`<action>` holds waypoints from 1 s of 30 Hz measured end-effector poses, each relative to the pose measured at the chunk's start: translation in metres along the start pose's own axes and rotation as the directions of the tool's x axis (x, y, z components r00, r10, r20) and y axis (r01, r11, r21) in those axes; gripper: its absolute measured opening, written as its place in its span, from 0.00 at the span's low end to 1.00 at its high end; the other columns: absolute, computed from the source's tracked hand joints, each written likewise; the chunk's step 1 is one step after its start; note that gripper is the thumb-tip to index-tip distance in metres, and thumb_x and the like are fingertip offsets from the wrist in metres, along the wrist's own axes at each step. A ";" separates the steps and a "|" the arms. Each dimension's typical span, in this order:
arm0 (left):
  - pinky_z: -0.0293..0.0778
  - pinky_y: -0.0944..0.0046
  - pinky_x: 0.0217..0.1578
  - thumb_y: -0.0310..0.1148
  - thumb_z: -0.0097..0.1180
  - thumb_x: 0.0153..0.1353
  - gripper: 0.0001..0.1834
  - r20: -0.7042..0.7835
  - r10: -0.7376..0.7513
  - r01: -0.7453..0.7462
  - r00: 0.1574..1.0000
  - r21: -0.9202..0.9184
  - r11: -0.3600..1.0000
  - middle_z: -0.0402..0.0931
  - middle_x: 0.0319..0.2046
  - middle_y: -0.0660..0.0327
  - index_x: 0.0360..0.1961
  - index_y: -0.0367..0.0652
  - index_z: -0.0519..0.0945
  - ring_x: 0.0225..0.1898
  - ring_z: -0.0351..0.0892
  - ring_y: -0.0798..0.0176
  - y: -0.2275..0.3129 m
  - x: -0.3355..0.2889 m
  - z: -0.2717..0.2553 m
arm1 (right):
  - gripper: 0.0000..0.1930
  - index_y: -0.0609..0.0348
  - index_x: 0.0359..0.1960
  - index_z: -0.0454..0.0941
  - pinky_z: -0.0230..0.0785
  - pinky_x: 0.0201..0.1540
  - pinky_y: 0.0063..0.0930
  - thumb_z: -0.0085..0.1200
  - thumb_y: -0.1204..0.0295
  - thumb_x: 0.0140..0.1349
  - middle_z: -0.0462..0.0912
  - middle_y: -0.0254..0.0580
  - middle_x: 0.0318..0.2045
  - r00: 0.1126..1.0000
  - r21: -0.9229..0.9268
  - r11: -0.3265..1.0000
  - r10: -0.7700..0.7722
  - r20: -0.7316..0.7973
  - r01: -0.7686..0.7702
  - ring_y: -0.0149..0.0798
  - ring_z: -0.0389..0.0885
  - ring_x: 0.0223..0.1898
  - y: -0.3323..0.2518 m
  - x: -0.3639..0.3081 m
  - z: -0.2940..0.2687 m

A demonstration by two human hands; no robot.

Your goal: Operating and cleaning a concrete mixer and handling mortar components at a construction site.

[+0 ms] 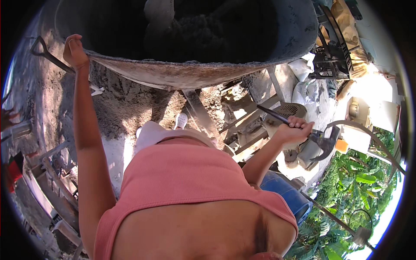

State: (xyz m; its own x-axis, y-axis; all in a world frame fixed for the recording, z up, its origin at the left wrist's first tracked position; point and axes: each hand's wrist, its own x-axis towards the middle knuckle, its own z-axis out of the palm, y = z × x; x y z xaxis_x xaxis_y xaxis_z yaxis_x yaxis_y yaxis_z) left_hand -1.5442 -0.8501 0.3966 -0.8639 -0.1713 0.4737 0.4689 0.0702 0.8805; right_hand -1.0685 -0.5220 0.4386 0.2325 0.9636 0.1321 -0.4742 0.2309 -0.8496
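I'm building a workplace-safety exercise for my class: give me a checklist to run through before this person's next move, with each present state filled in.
1. Hammer in hand: ok; the right hand is closed around its handle.
2. Hammer apart from the large drum: ok; it is off to the right, below the rim in the picture.
3. Left hand steady on the drum: cannot tell; it is at the rim's left end, but its grip is unclear.
4. Hands protected: not ok; both are bare.
5. Drum standing still: cannot tell from one picture.
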 end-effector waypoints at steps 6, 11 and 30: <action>0.52 0.70 0.18 0.31 0.41 0.53 0.12 0.035 0.056 -0.054 0.998 -0.036 0.998 0.60 0.13 0.69 0.20 0.40 0.77 0.15 0.56 0.74 0.008 0.002 0.004 | 0.17 0.48 0.16 0.50 0.52 0.17 0.26 0.42 0.65 0.59 0.52 0.28 0.11 0.915 0.423 0.888 0.005 -0.402 0.182 0.28 0.51 0.12 -0.008 -0.004 0.000; 0.47 0.69 0.16 0.33 0.42 0.57 0.13 0.123 0.340 -0.352 0.932 0.090 0.932 0.53 0.11 0.71 0.21 0.40 0.75 0.15 0.52 0.77 -0.007 0.005 -0.008 | 0.18 0.46 0.14 0.54 0.47 0.12 0.22 0.48 0.69 0.58 0.53 0.25 0.08 0.462 -0.208 0.487 0.872 0.161 -0.848 0.25 0.50 0.08 0.078 -0.086 0.014; 0.68 0.65 0.39 0.34 0.38 0.58 0.13 -0.408 -0.453 0.453 0.793 -0.101 0.886 0.78 0.32 0.57 0.25 0.40 0.74 0.32 0.74 0.64 -0.119 -0.068 -0.411 | 0.15 0.49 0.10 0.55 0.62 0.24 0.28 0.44 0.72 0.52 0.59 0.31 0.09 0.888 0.610 0.722 -0.014 -0.459 0.326 0.32 0.61 0.13 -0.070 -0.196 0.024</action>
State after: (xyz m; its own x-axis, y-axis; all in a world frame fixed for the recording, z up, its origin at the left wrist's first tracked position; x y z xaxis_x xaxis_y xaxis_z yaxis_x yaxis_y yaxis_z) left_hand -1.4659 -1.2507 0.2514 -0.8218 -0.5689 -0.0310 0.0422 -0.1151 0.9925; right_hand -1.1011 -0.7234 0.4844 0.6027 0.7910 -0.1052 -0.7847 0.5635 -0.2584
